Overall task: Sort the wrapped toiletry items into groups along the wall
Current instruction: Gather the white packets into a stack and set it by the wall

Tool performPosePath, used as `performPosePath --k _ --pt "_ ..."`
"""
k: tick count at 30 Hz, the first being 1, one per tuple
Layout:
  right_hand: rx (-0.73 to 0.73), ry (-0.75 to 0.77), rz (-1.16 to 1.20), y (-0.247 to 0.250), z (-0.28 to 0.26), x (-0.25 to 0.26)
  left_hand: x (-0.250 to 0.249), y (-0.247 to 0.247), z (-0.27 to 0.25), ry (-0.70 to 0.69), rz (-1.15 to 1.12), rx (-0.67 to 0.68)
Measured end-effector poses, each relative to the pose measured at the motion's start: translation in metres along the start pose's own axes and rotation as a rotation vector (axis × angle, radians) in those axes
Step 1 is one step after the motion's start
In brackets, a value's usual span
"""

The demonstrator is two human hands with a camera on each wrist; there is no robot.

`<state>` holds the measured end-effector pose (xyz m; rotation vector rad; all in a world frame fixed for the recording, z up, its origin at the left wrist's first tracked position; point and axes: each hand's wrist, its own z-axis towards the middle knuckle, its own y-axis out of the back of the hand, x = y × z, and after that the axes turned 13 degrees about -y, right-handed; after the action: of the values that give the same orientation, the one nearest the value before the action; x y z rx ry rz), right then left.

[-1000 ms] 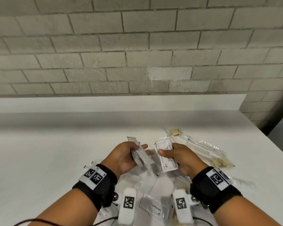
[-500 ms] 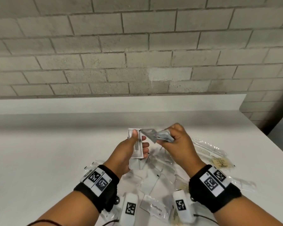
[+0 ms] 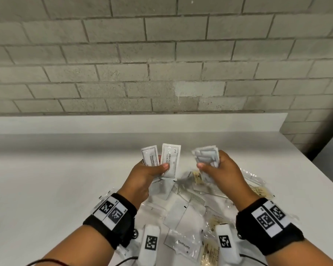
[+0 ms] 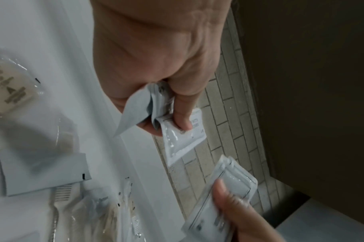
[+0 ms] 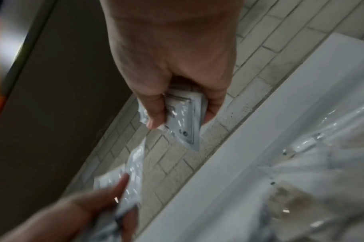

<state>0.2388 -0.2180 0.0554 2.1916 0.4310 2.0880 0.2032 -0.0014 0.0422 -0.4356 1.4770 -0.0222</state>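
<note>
A: Two shampoo sachets, white with a thin printed frame, fanned upright, one partly behind the other. Pinched under the thumb of the left hand, fingers curled behind. Raised above the table, not touching it.

B: And to the right?

A: A bunched stack of clear-fronted sachets, gripped in the right hand, thumb across the near face, fingers wrapped round the far side. Held close beside the left hand's pair, a small gap between, neither touching.

B: Confirmed from the wrists?

A: Yes. Left wrist view: thumb pressed on a sachet, a folded white edge sticking out below the palm. Right wrist view: stack clamped between thumb and fingers, print blurred.

B: Below the hands?

A: A loose pile of wrapped items on the near part of the table, overlapping. Among them a toothpaste packet at the near edge, a comb in clear wrap, tan labels to the right.

B: Further out?

A: Far strip of table along the brick wall. Black wrist bands with square coded tags on both arms.
</note>
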Motion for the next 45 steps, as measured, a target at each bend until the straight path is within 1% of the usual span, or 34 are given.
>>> performPosePath --k 1,2,3,4,5,7,9,10,11,13,14,16,17,19,20,21,23,24,25,26,27,29,30,32,34,35,37,38,40,42,43,44,45 --pt "0.024 -0.058 0.122 0.000 0.000 0.006 0.001 -0.001 -0.001 0.003 -0.004 -0.010" --pt "0.048 -0.083 0.214 0.000 -0.002 0.013 0.001 -0.002 -0.001 0.009 -0.002 -0.008" --pt "0.059 -0.080 0.256 -0.002 -0.002 0.019 0.001 -0.003 -0.002 0.017 0.015 0.017" --pt "0.076 -0.041 0.256 -0.003 -0.004 0.026 0.000 -0.004 -0.003 0.031 0.051 0.058" --pt "0.100 0.023 0.195 -0.004 -0.005 0.032 -0.002 -0.006 -0.004 0.047 0.098 0.117" --pt "0.220 0.125 -0.025 -0.005 -0.006 0.043 -0.007 -0.010 -0.006 0.070 0.167 0.228" --pt "0.346 0.114 -0.284 -0.010 -0.006 0.052 -0.011 -0.014 -0.006 0.063 0.151 0.283" --pt "0.348 0.091 -0.361 -0.013 -0.006 0.052 -0.012 -0.014 -0.006 0.041 0.118 0.274" --pt "0.291 0.063 -0.378 -0.016 -0.004 0.048 -0.014 -0.013 -0.005 0.034 0.049 0.249" --pt "0.143 -0.011 -0.253 -0.022 -0.005 0.039 -0.014 -0.008 -0.004 0.070 -0.129 0.179" --pt "0.109 -0.049 -0.148 -0.023 -0.006 0.035 -0.013 -0.005 -0.003 0.082 -0.171 0.160" --pt "0.133 -0.129 -0.040 -0.025 -0.008 0.028 -0.013 -0.001 -0.005 0.069 -0.123 0.169" --pt "0.176 -0.124 -0.077 -0.025 -0.010 0.026 -0.013 -0.002 -0.006 0.052 -0.071 0.180" --pt "0.263 -0.047 -0.327 -0.024 -0.012 0.026 -0.014 -0.004 -0.008 0.043 -0.004 0.209" --pt "0.283 -0.002 -0.449 -0.024 -0.012 0.027 -0.014 -0.005 -0.007 0.044 -0.003 0.215" --pt "0.296 0.010 -0.503 -0.025 -0.010 0.026 -0.013 -0.007 -0.007 0.047 -0.022 0.209" --pt "0.312 -0.030 -0.459 -0.026 -0.007 0.022 -0.009 -0.009 -0.004 0.084 -0.103 0.141" --pt "0.287 -0.050 -0.419 -0.026 -0.005 0.018 -0.006 -0.008 -0.001 0.121 -0.161 0.084" --pt "0.251 -0.091 -0.355 -0.025 -0.003 0.013 -0.005 -0.006 0.000 0.164 -0.227 0.018" --pt "0.231 -0.147 -0.228 -0.023 -0.003 0.009 -0.003 -0.003 0.002 0.203 -0.288 -0.022" --pt "0.233 -0.213 -0.056 -0.020 -0.002 0.006 -0.002 0.000 0.003 0.231 -0.322 -0.035" --pt "0.293 -0.318 0.291 -0.015 0.001 0.006 -0.002 0.002 0.001 0.252 -0.285 -0.021" --pt "0.335 -0.345 0.413 -0.013 0.004 0.008 -0.001 0.002 0.000 0.243 -0.239 -0.011" --pt "0.419 -0.362 0.545 -0.016 0.007 0.015 -0.001 -0.003 -0.004 0.210 -0.172 0.056" --pt "0.448 -0.340 0.523 -0.029 0.006 0.020 0.003 -0.009 -0.003 0.185 -0.145 0.103" --pt "0.418 -0.318 0.473 -0.037 0.004 0.021 0.003 -0.014 -0.004 0.182 -0.128 0.102" --pt "0.301 -0.271 0.389 -0.051 -0.002 0.021 0.005 -0.020 -0.004 0.161 -0.075 0.047" --pt "0.252 -0.242 0.358 -0.056 -0.003 0.020 0.005 -0.022 -0.006 0.139 -0.054 0.040" --pt "0.213 -0.197 0.343 -0.058 -0.004 0.018 0.002 -0.020 -0.007 0.097 -0.051 0.037" --pt "0.221 -0.193 0.413 -0.052 -0.003 0.019 -0.003 -0.015 -0.007 0.094 -0.135 -0.041" --pt "0.249 -0.208 0.469 -0.047 -0.003 0.021 -0.004 -0.009 -0.004 0.118 -0.222 -0.074" --pt "0.300 -0.225 0.524 -0.043 -0.003 0.023 -0.006 -0.004 -0.001 0.157 -0.337 -0.083" --pt "0.352 -0.239 0.563 -0.039 -0.004 0.026 -0.009 -0.002 0.001 0.197 -0.443 -0.064"
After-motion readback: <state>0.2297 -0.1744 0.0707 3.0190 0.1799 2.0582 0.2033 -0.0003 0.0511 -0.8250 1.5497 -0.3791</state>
